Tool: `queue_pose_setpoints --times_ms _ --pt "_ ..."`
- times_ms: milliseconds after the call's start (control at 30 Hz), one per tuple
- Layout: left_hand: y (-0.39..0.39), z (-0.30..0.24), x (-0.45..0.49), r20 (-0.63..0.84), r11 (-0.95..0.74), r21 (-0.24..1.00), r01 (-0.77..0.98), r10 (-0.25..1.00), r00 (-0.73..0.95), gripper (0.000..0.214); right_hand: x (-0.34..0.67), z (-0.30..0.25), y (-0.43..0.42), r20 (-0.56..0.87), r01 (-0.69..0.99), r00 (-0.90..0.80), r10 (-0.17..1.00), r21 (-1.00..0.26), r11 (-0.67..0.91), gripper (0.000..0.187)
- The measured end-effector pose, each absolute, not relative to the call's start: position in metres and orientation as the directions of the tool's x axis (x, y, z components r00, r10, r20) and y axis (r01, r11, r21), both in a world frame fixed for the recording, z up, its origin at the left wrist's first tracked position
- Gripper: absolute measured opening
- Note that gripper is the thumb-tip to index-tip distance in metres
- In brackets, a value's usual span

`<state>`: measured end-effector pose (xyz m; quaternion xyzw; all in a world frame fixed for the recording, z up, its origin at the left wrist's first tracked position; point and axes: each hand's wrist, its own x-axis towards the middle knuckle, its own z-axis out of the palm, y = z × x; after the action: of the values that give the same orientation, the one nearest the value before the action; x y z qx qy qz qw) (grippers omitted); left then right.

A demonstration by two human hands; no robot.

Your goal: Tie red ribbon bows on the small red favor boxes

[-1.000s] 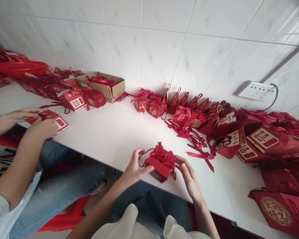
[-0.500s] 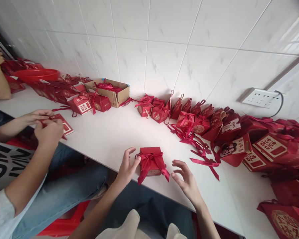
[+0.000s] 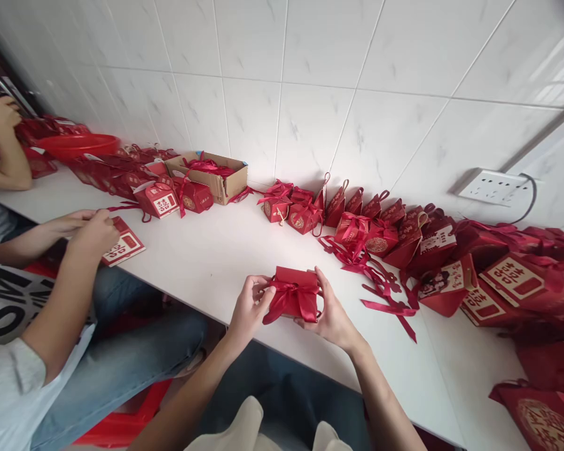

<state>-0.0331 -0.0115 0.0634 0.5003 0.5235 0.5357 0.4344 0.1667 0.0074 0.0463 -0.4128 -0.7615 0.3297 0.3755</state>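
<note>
Between my two hands is a small red gift box [image 3: 297, 275], tipped back a little, with a dark red ribbon bow [image 3: 292, 299] across its front. My left hand [image 3: 254, 307] grips its left side, thumb near the bow's loop. On the other side my right hand [image 3: 329, 312] holds the box, with fingers along the right side and under the lower edge. Loose red ribbons [image 3: 380, 285] lie on the white table [image 3: 197, 269] to the right of my right hand.
At left a co-worker's hands [image 3: 91, 232] handle a flat red box [image 3: 126, 243]. A cardboard box [image 3: 230, 185] of ribbons stands by the tiled wall. Finished-looking red boxes [image 3: 305, 216] line the back, with larger ones [image 3: 514, 279] piled right. A power strip [image 3: 491, 186] hangs on the wall.
My right hand has moved in from the right and closed on the gift box. The box is now tilted back and slightly raised. The co-worker's flat box has turned more into view.
</note>
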Motion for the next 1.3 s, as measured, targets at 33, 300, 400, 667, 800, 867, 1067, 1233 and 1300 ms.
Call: queue_pose_setpoints --times_ms 33,300,400,667,800,867,1067,1233,1300 --pt "-0.013 0.07 -0.03 0.132 -0.124 0.99 0.07 0.983 -0.124 0.025 0.168 0.051 0.004 0.342 0.394 -0.36 0.868 -0.787 0.474 0.103" --pt "-0.044 0.125 0.008 0.778 -0.712 0.562 0.42 0.628 0.023 0.013 0.178 0.098 -0.029 0.69 0.584 -0.151 0.708 -0.516 0.627 0.093" --pt "-0.056 0.13 0.025 0.912 -0.77 0.337 0.542 0.41 0.016 0.015 0.175 0.107 -0.041 0.808 0.65 -0.075 0.585 -0.405 0.643 0.088" --pt "-0.072 0.142 0.03 0.959 -0.8 0.199 0.566 0.278 0.055 0.017 0.17 0.122 -0.069 0.816 0.657 0.068 0.574 -0.469 0.59 0.083" --pt "-0.076 0.148 0.022 0.97 -0.803 0.15 0.577 0.233 0.073 0.014 0.173 0.123 -0.079 0.802 0.626 0.072 0.592 -0.498 0.599 0.089" --pt "-0.079 0.15 0.018 0.972 -0.795 0.115 0.595 0.213 0.098 0.011 0.174 0.122 -0.082 0.801 0.621 0.079 0.593 -0.505 0.6 0.091" --pt "-0.087 0.155 0.01 0.981 -0.794 0.071 0.604 0.165 0.101 0.013 0.172 0.124 -0.091 0.799 0.592 0.096 0.594 -0.525 0.611 0.094" --pt "-0.063 0.155 0.004 0.931 -0.701 0.328 0.634 0.353 -0.091 0.015 0.176 0.126 -0.102 0.797 0.639 0.092 0.597 -0.507 0.578 0.094" --pt "-0.048 0.151 0.003 0.882 -0.638 0.422 0.644 0.452 -0.132 0.016 0.181 0.126 -0.107 0.788 0.656 0.088 0.61 -0.506 0.559 0.095"
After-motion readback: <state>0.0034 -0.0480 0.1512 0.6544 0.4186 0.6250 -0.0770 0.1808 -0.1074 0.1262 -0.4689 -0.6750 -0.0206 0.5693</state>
